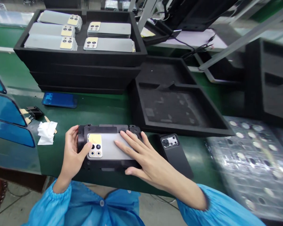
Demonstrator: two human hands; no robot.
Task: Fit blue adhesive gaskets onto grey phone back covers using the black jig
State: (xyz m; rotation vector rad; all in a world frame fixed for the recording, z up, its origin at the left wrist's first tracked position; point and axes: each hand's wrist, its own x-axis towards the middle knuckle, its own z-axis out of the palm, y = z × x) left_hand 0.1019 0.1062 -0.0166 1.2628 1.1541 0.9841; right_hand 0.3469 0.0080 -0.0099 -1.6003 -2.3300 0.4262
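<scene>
A silver-grey phone back cover (pixel 109 149), with a white camera block and a yellow patch at its left end, lies face up in a black fixture (pixel 101 164) at the table's front. My left hand (pixel 73 152) grips the fixture's left end, fingers behind it and thumb resting by the camera lenses. Flat across the right part of the cover lies my right hand (pixel 143 155), its fingers stretched out and slightly apart. The cover's right end is partly hidden under that hand. Just right of the fixture is a dark phone-shaped piece (pixel 179 160) with a camera cutout.
Stacked black trays (pixel 85 61) hold piles of similar covers at the back left. Another black tray (pixel 179 122) stands to their right. A clear plastic blister tray (pixel 250 163) lies far right. Crumpled tissue (pixel 46 132), a binder clip (pixel 34 111) and a blue phone-shaped sheet (pixel 59 99) are at left.
</scene>
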